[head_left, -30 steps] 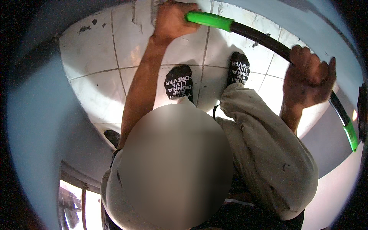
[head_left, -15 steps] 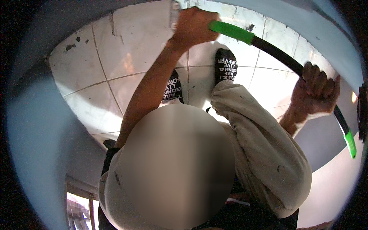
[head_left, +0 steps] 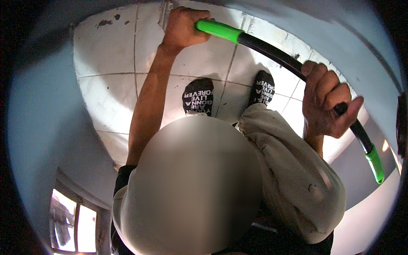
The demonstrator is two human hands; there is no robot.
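A long black pole [head_left: 272,55] with bright green sleeves crosses the upper right of the view, its curve drawn by the fisheye lens. My left hand [head_left: 183,27] is closed at the end of the upper green sleeve [head_left: 219,30], so that tip is hidden in my fist. Farther along, my right hand [head_left: 325,100] curls its fingers around the black section, thumb pointing outward. Past the right hand, the pole slants down to a second green sleeve [head_left: 375,165] at its lower end.
Below the pole lies a white tiled floor [head_left: 110,93] with dark stains. My feet, in black printed socks [head_left: 198,97], stand on it. Blue-grey walls [head_left: 46,110] close in on both sides. At lower left is a bright window [head_left: 87,229].
Both hands and the pole appear farther left in the view. The head view has turned, and my left sock shows more fully. My right hand's fingers and thumb have shifted around the pole.
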